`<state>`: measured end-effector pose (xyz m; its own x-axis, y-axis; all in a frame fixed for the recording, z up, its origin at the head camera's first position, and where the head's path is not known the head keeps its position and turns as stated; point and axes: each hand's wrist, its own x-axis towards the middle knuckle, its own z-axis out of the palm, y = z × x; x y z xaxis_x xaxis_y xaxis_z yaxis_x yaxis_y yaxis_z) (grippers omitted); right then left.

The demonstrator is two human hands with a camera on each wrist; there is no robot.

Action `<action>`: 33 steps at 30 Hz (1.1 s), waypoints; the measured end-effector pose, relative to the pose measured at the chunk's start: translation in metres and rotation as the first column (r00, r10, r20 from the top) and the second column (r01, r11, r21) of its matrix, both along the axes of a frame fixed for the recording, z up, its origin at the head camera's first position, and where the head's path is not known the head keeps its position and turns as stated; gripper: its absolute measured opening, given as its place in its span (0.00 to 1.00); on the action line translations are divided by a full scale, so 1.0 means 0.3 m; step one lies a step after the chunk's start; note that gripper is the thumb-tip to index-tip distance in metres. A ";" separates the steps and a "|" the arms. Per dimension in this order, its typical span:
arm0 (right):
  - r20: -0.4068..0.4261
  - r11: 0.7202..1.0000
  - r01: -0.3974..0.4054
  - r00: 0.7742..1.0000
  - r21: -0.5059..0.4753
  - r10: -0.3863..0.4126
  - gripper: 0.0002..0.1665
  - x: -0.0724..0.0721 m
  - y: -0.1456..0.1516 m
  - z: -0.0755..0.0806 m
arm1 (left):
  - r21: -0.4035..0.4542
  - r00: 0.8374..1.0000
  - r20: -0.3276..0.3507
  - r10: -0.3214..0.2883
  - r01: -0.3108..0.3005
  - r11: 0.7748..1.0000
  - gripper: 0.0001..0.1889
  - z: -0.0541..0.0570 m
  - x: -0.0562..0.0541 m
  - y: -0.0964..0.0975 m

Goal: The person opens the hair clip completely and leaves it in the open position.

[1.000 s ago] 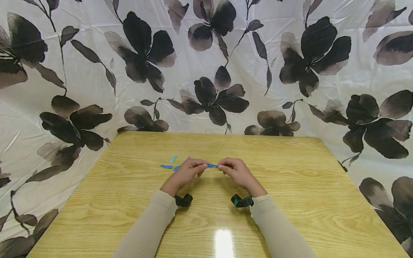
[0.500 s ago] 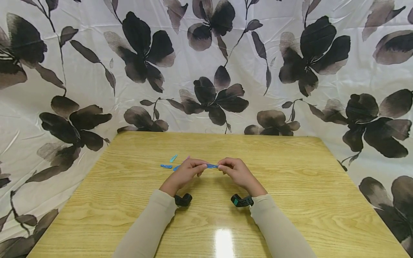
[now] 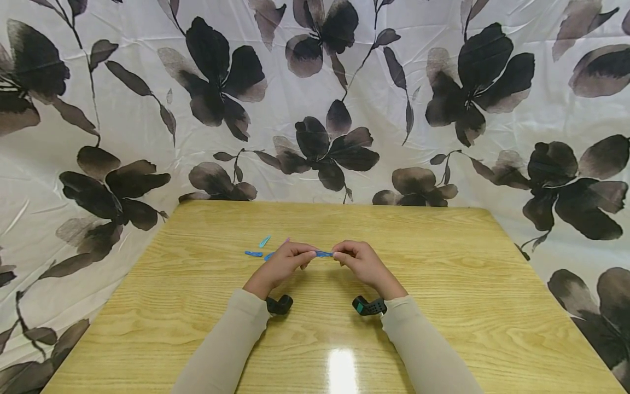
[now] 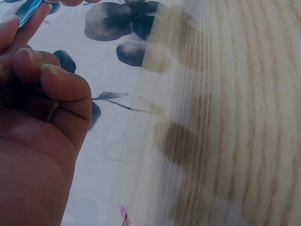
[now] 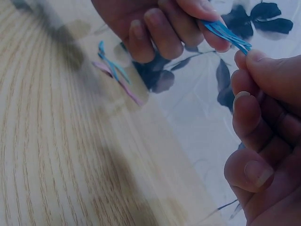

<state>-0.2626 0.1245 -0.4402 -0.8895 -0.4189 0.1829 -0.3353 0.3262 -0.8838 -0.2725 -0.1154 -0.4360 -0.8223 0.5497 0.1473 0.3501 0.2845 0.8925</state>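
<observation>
A blue snap hair clip [image 3: 324, 254] spans the gap between the two hands above the table. My left hand [image 3: 291, 262] pinches one end of it between thumb and forefinger. At the other end, the thumb and forefinger of my right hand [image 3: 363, 264] pinch it. The right wrist view shows the clip [image 5: 227, 35] with narrow strips slightly apart, the right hand [image 5: 268, 117] on its tapered end. In the left wrist view only part of the clip [image 4: 30, 13] shows at the top corner. The remaining fingers of both hands are loosely curled.
Left of the hands, a light-blue clip [image 3: 264, 241], a blue clip [image 3: 254, 254] and another blue clip [image 3: 268, 256] lie on the wooden table [image 3: 433, 328]. A pink clip [image 5: 123, 87] is partly hidden behind the left hand in the head view. Floral cloth [image 3: 325, 65] hangs behind.
</observation>
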 end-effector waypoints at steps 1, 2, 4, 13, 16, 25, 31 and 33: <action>-0.001 1.000 -0.001 1.000 -0.001 0.001 0.11 0.000 0.000 -0.001 | -0.001 1.000 0.000 -0.001 0.001 1.000 0.19 0.000 0.000 0.000; -0.001 1.000 -0.002 1.000 -0.002 0.002 0.12 0.000 0.000 -0.001 | -0.004 1.000 0.000 -0.002 0.002 1.000 0.20 0.000 0.000 0.000; -0.001 1.000 -0.003 1.000 -0.002 0.003 0.12 0.000 0.001 -0.003 | -0.006 1.000 0.000 -0.004 0.004 1.000 0.20 0.001 0.000 0.000; -0.020 1.000 -0.014 1.000 0.002 0.014 0.11 -0.002 0.006 -0.004 | 0.015 1.000 0.016 -0.025 0.025 1.000 0.19 -0.002 0.001 0.009; -0.027 1.000 -0.014 1.000 -0.003 0.013 0.11 -0.002 0.011 -0.002 | 0.036 0.998 0.046 -0.034 0.033 0.999 0.18 -0.003 0.004 0.014; -0.036 1.000 0.001 0.999 0.004 -0.001 0.11 -0.002 0.014 -0.004 | 0.022 0.997 0.081 -0.006 0.005 1.000 0.17 0.006 0.012 0.017; -0.025 0.999 0.032 0.999 0.023 -0.031 0.11 -0.005 0.016 -0.004 | 0.014 0.997 0.076 0.029 -0.030 0.999 0.16 0.003 0.011 0.020; -0.022 0.999 0.036 0.999 0.022 -0.035 0.11 -0.006 0.016 -0.004 | 0.008 0.996 0.071 0.053 -0.053 0.999 0.15 0.002 0.010 0.021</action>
